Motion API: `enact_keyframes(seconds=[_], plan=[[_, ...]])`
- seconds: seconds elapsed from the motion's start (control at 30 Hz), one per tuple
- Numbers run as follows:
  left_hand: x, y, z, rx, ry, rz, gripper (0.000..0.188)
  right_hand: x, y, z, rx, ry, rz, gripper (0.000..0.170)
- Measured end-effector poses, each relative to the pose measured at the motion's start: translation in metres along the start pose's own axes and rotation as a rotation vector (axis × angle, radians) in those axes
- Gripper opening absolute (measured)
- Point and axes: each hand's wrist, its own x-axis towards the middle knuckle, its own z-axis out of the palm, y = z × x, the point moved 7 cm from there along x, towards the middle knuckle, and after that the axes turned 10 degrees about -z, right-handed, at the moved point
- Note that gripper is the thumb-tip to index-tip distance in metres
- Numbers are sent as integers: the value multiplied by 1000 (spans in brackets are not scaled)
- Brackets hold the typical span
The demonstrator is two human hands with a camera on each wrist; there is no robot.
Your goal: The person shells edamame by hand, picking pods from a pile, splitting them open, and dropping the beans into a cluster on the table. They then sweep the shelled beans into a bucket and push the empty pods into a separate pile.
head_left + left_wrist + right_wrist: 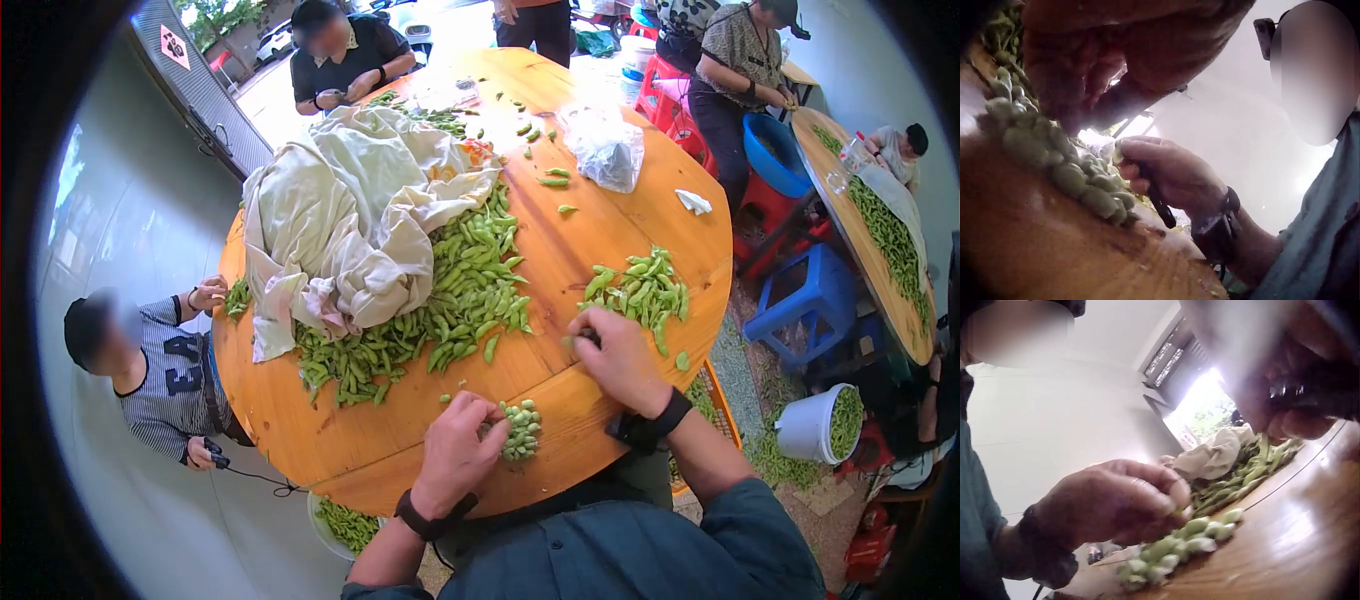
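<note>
Beside a small heap of shelled green beans (522, 430), my left hand (460, 450) bends over the wooden table (560, 400). In the right wrist view its thumb and forefinger pinch a small green bean (1179, 513) just over the heap. My right hand (622, 365) curls round a slim dark tool (1161, 206), whose working end is hidden. A pale green piece (1118, 150) shows at that hand's fingertips in the left wrist view. Just beyond the right hand lies a small pile of green bean pods (655, 290).
A large pile of pods (470, 270) spreads from under a cream cloth (340, 210). Farther back lie a plastic bag (605, 150) and a crumpled tissue (693, 201). People sit around. At right stand a blue stool (805, 290) and a white bucket (805, 430).
</note>
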Motion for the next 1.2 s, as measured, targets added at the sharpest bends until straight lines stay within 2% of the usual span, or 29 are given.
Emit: enact_keyframes(seconds=[0.03, 0.1, 0.2, 0.23, 0.27, 0.3, 0.43, 0.5, 0.63, 0.73, 0.8, 0.93, 1.0, 1.03, 1.1, 1.2], plan=[[4, 3, 0, 27, -27, 32, 13, 0, 1, -3, 0, -1, -2, 15], [15, 7, 1, 53, -49, 63, 15, 1, -8, -17, -226, 121, -146, 19], [43, 10, -2, 63, 61, 86, 19, -4, -15, -15, -206, 158, -189, 23], [51, 11, 0, 159, 92, 108, 20, -7, -19, -14, -207, 159, -194, 23], [56, 11, 1, 256, 123, 131, 20, -11, -20, -9, -143, 102, -163, 22], [62, 4, 8, 357, 62, 70, 19, -13, -21, -5, -80, 45, -131, 21], [68, -6, 11, 459, 63, 72, 18, -18, -29, 6, 85, -92, -112, 15], [67, -5, 8, 449, 70, 57, 17, -21, -29, 15, 264, -183, -10, 14], [65, -2, 10, 450, 51, 47, 15, -25, -33, 26, 258, -177, -76, 16], [66, -6, 9, 458, 75, 76, 13, -26, -30, 28, 274, -141, -1, 17], [63, -5, 5, 367, 74, 96, 12, -25, -33, 28, 279, -192, -75, 18], [52, -7, -2, 146, 8, 12, 13, -29, -27, 26, 342, -222, -7, 19], [43, -28, 11, -439, -266, -402, 13, -29, -28, 29, 382, -256, 47, 20], [39, -23, 8, -438, -269, -404, 13, -29, -31, 31, 383, -256, 50, 20], [28, -15, 12, -703, -357, -505, 14, -28, -35, 34, 384, -214, 93, 18], [17, -14, 21, -813, -365, -508, 15, -30, -36, 47, 460, -255, 80, 21]])
